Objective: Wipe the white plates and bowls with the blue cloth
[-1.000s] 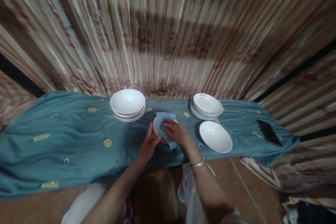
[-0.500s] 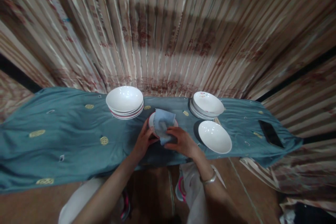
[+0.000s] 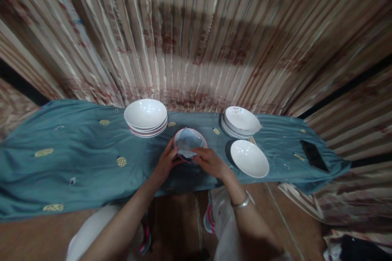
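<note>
Close in front of me, my left hand (image 3: 166, 160) grips the left side of a small white bowl (image 3: 203, 140) with a red rim. The bowl is tilted, its opening facing up toward me. A light blue cloth (image 3: 187, 140) lies inside it, partly spread over the inner wall. My right hand (image 3: 212, 163) is closed at the bowl's right front edge, its fingers pinching the cloth; the fingertips are partly hidden. To the right, a single white bowl (image 3: 249, 158) rests on the tablecloth.
A stack of white bowls (image 3: 145, 114) with red bands stands at the back left. Another stack of white dishes (image 3: 242, 120) is at the back right. A dark phone (image 3: 314, 155) lies toward the right end of the teal tablecloth (image 3: 92, 151). Behind hangs a pleated curtain (image 3: 190, 49).
The cloth, earlier draped over the bowl's rim and hanging out in front, is now down inside the bowl. My right hand has shifted slightly with it. My left hand still holds the bowl.
</note>
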Motion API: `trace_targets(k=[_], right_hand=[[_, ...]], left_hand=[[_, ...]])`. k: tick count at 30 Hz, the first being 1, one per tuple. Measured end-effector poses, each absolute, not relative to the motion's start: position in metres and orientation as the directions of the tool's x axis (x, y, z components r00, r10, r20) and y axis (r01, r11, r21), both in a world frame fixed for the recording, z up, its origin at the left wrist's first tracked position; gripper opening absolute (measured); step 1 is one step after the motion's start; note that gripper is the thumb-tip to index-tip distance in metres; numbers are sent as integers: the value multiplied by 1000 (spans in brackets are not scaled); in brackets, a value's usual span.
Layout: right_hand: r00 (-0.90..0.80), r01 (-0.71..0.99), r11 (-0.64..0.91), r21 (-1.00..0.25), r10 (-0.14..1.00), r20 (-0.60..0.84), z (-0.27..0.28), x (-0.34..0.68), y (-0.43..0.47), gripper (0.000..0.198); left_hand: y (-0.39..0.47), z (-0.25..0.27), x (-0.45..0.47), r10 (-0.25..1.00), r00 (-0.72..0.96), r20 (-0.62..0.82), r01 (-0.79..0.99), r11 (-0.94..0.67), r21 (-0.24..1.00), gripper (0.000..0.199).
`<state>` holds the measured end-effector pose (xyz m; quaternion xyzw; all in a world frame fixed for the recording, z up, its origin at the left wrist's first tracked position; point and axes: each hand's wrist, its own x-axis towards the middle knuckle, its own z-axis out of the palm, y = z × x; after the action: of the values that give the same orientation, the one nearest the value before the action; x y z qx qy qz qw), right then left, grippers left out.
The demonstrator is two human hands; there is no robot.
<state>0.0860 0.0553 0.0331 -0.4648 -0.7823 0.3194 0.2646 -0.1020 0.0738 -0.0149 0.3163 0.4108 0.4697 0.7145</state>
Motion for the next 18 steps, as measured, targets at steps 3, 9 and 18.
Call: trace_targets(k=[3, 9, 18], right_hand=[[-282, 600, 281, -749, 950, 130, 36, 85, 82, 25], [0, 686, 256, -681, 936, 352, 22, 86, 98, 34], [-121, 588, 267, -763, 962, 244, 12, 83, 78, 27]], left_hand=[[74, -14, -102, 929, 216, -301, -409, 366, 836, 69], [75, -15, -102, 927, 217, -304, -403, 369, 837, 70], [73, -13, -100, 927, 225, -302, -408, 371, 835, 65]])
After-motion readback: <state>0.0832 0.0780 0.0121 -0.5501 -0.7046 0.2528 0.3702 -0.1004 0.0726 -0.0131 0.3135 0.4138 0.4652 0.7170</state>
